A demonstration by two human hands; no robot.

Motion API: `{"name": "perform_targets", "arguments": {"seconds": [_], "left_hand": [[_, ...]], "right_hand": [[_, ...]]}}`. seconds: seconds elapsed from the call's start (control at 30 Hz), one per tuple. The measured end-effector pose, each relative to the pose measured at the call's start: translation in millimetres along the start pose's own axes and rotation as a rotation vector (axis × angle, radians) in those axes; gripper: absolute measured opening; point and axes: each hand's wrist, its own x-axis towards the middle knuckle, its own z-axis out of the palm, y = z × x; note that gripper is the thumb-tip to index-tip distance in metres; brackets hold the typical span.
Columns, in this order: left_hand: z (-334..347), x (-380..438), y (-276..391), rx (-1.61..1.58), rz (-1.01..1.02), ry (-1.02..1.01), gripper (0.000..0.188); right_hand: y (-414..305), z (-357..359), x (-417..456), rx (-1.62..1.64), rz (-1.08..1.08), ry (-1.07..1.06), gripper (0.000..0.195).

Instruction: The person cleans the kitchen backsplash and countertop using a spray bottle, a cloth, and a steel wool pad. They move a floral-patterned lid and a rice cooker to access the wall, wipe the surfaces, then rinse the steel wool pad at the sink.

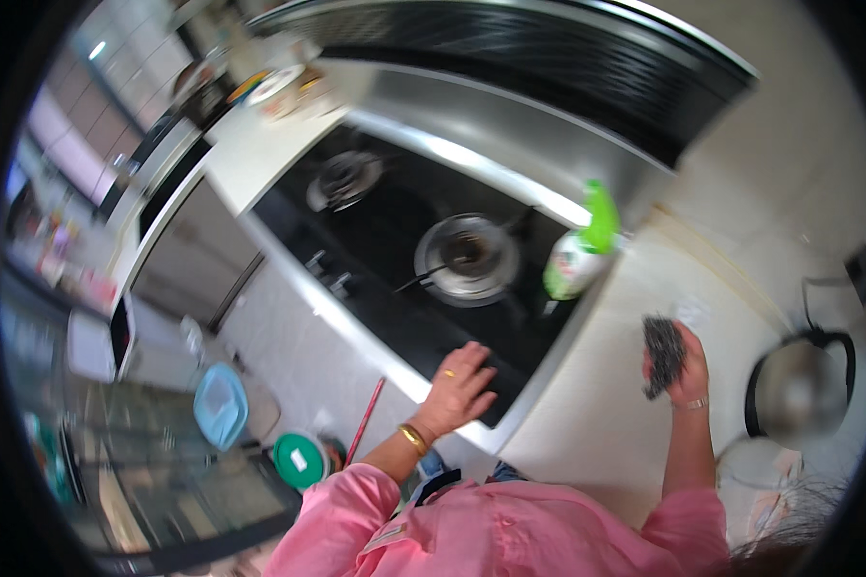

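A pad of steel wool (pixel 664 355) is gripped in my right hand (pixel 693 371), held over the pale countertop (pixel 584 425) to the right of the stove. My left hand (pixel 458 389), fingers spread and holding nothing, is over the front right corner of the black gas cooktop (pixel 404 324); whether it touches the surface I cannot tell. Two round burners, a right one (pixel 468 258) and a left one (pixel 344 180), are set in the cooktop. By its right edge stands a white spray bottle (pixel 566 267) with a bright green trigger head.
A range hood (pixel 505 65) overhangs the stove's back. Bowls (pixel 278 86) stand on the left counter. A round black-rimmed appliance (pixel 801 393) is at the far right. Below the left counter are a blue basin (pixel 221 406), a green-lidded bucket (pixel 299 459) and a red stick (pixel 366 418).
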Motion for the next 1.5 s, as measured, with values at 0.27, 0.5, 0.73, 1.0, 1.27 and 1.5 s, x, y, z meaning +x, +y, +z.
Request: {"name": "perform_targets", "arguments": {"seconds": [0.27,0.5,0.73,1.0,1.27,1.5], "left_hand": [[-106,-222,31,-0.206,-0.621,0.096,0.012],[-170,-368,33,-0.135,-1.326,0.363,0.028],[-178,-378,-5,-0.255,-1.466,0.455,0.035],[-182,-377,-56,-0.109,-1.352,0.488,0.035],[-235,-372,-109,-0.252,-1.553,0.622,0.039],[-306,-410,-220,-0.193,-1.512,0.666,0.040]], "right_hand": [[70,151,-29,0.062,0.252,-0.013,0.034],[132,264,-5,0.153,0.332,-0.069,0.030],[161,314,34,0.114,0.371,-0.113,0.033],[197,354,105,0.123,0.400,-0.213,0.035],[247,434,156,0.320,0.582,-0.136,0.049],[314,554,212,0.266,0.475,-0.327,0.044]]}}
